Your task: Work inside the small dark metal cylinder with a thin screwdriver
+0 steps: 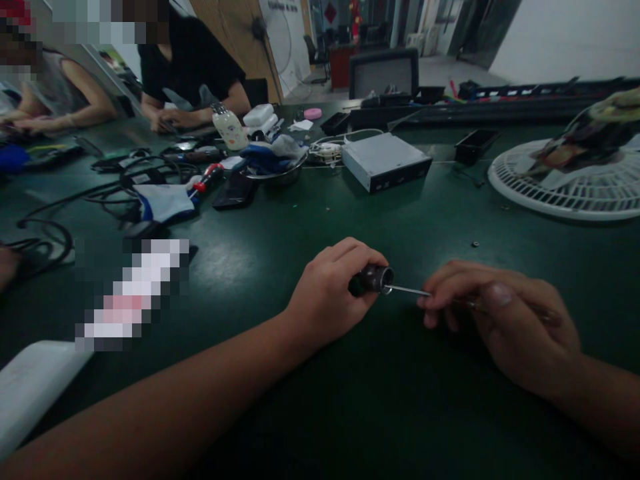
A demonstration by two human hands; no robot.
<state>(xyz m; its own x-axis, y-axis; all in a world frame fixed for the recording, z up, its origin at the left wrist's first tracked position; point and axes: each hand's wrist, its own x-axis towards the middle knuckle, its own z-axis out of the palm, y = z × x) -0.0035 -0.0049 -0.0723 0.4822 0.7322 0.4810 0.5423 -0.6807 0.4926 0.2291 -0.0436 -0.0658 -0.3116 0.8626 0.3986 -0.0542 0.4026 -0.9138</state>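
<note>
My left hand [337, 290] is wrapped round a dark cylindrical part [376, 278], its hollow end facing right. In my right hand [515, 320] is a screwdriver with a reddish handle [470, 304], the fingers closed on it. The thin metal shaft [409, 291] points left, and its tip is at the opening of the cylinder; how far it reaches inside is hidden. Both hands are just above the dark green table [280, 233]. A small dark ring-like piece [475, 245] lies beyond my right hand.
A grey box-shaped drive [385, 160] lies ahead, with a white fan grille [575, 183] to its right. At the left are a red-black screwdriver [207, 177], a phone [234, 191], a glove [165, 202] and cables [50, 223]. Two people sit at the far left.
</note>
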